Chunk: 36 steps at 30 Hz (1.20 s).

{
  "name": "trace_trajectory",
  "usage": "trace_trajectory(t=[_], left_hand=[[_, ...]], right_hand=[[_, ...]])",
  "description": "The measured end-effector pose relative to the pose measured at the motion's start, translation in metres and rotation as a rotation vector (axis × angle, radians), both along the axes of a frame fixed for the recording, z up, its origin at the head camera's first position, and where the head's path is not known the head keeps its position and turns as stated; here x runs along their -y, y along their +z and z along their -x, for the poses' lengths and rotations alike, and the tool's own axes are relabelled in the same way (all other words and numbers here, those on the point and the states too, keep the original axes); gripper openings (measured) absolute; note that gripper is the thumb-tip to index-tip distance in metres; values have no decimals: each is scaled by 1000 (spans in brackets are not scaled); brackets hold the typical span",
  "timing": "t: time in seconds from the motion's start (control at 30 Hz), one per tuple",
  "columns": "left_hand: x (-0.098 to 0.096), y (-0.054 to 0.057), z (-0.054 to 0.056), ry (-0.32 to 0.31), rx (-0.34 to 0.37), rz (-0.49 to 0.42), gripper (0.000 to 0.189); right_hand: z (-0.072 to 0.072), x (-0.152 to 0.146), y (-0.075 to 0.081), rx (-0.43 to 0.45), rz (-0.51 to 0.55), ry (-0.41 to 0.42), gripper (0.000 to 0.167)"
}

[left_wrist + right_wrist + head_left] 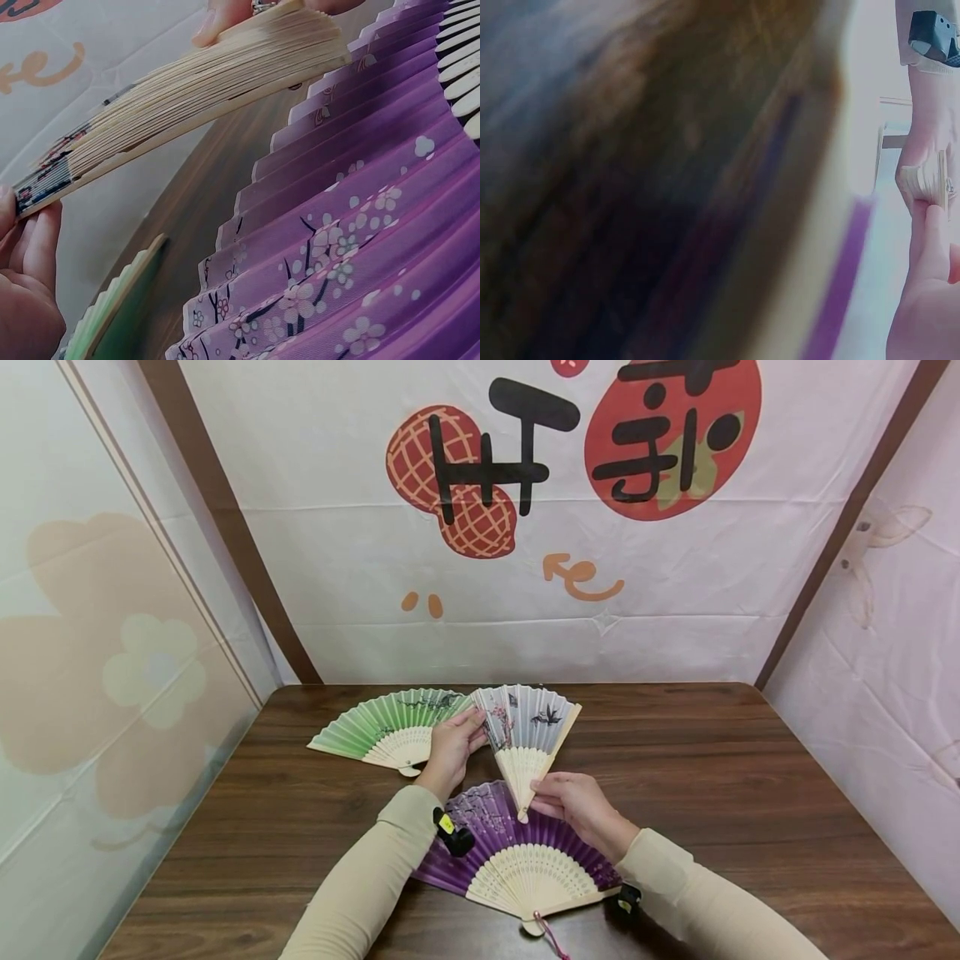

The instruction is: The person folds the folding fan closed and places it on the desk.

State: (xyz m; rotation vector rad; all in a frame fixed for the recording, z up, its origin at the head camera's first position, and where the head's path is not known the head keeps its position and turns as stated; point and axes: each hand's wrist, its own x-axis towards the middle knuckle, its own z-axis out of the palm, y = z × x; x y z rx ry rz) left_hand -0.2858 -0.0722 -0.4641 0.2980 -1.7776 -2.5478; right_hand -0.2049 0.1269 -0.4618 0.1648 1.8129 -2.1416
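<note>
A pale grey folding fan [534, 714], painted with dark birds and pink blossoms, is partly spread between my hands. My left hand [452, 747] pinches its upper left edge; in the left wrist view the fingers [41, 247] grip the end of the stacked ribs. My right hand [583, 806] holds the fan low by its right-hand rib, near the pivot; the right wrist view shows the fan's base [930, 184] at the fingertips. Below it, a purple fan [498, 814] with blossoms and a pink tassel [551, 935] lies spread on the table. My forearms partly overlap it.
A green fan [375, 722] lies spread behind my left hand on the dark wooden table [750, 793]. Printed cloth [337, 543] hangs behind and at both sides. A blurred, close pale edge [795, 247] fills much of the right wrist view.
</note>
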Motion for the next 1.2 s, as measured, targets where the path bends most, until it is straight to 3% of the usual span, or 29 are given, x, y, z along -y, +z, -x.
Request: trace_trajectory(t=[0.47,0.9,1.2], left_hand=[[-1,-1,0,-7,16,13,40],[-3,-2,-1,-20,7,17,39],[-4,0,-1,-36,20,47,40]], right_hand=[[-1,1,1,-11,-27,54,6],[0,1,1,-6,-56,83,13],[1,0,-1,2,-62,101,5]])
